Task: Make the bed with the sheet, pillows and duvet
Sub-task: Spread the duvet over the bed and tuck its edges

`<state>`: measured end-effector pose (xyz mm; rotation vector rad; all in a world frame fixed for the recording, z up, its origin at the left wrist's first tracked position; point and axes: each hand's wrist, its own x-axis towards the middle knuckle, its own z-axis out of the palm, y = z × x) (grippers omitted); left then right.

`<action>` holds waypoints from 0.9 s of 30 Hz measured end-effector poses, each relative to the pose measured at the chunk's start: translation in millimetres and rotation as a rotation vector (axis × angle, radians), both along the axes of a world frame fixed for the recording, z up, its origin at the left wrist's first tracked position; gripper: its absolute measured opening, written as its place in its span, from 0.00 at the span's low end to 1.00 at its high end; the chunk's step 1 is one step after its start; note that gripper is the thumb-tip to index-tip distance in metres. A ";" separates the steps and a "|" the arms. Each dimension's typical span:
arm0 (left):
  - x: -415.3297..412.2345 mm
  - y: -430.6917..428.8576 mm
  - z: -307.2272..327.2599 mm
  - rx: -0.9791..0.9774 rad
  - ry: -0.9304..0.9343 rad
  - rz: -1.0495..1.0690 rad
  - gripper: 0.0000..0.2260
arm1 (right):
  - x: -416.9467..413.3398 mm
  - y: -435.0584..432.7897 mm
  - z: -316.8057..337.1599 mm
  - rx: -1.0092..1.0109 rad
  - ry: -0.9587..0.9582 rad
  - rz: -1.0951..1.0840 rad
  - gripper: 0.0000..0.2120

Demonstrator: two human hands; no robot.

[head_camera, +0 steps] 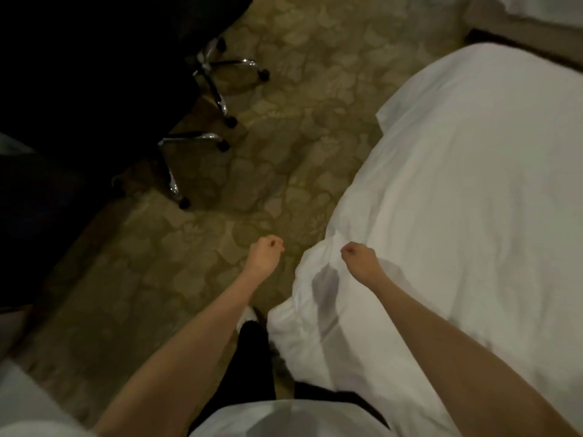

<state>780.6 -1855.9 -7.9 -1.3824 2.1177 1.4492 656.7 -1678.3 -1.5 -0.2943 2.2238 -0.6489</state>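
From the head camera I am looking down past both bare forearms at the corner of a bed (391, 116) that fills the right side of my view. The soft, rumpled white fabric duvet (473, 200) lies spread over it, its near edge drooping toward the floor just beside the person's black trouser leg (252, 351). The right hand (358, 255) is clenched on that edge: the cloth puckers into a raised fold at the knuckles and creases run out from the fist, so I read it as grasping the duvet, though the picture is soft. The left hand (265, 250) is also balled up, held over the floor just left of the duvet and apart from it, and I see nothing in it. Below it a white shoe (249, 316) shows on the olive-and-tan leaf-patterned carpet (315, 121). Well off to the left stands an office chair with a chrome star base and black castors (208, 127), its upper part lost in shadow. A white shirt front (284, 417) fills the bottom edge.
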 end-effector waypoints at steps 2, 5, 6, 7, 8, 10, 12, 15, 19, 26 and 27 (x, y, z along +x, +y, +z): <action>-26.3 -17.0 -1.0 0.013 0.015 -0.059 0.13 | -13.9 -7.6 -0.9 0.006 -0.001 -0.078 0.13; -72.4 -47.1 -7.0 0.051 0.004 -0.185 0.12 | -35.6 -24.7 -5.4 0.008 0.007 -0.248 0.12; -89.3 -58.7 -8.6 0.062 0.006 -0.224 0.12 | -43.8 -32.7 -6.6 0.001 0.010 -0.303 0.12; -107.1 -70.3 -8.9 0.066 0.010 -0.259 0.12 | -53.0 -41.8 -7.6 -0.003 0.010 -0.360 0.12; -124.6 -82.5 -7.0 0.072 0.007 -0.288 0.12 | -61.9 -52.2 -8.6 -0.009 0.009 -0.422 0.11; -155.8 -108.3 -3.1 0.091 -0.004 -0.343 0.12 | -78.9 -75.7 -9.2 -0.012 0.001 -0.524 0.11; -184.6 -136.2 2.6 0.097 -0.019 -0.404 0.12 | -98.2 -100.8 -9.4 -0.015 0.004 -0.577 0.12; -232.7 -180.4 9.8 0.121 -0.005 -0.491 0.11 | -134.2 -139.0 -2.3 -0.050 0.004 -0.632 0.13; -295.2 -222.8 14.3 0.158 -0.005 -0.508 0.11 | -180.0 -178.4 11.1 -0.099 0.016 -0.711 0.14; -424.0 -226.1 11.9 0.209 0.033 -0.558 0.11 | -285.5 -187.9 20.5 -0.133 -0.035 -0.918 0.11; -447.1 -223.6 11.2 0.215 0.041 -0.554 0.10 | -307.2 -185.7 17.4 -0.144 -0.031 -0.963 0.12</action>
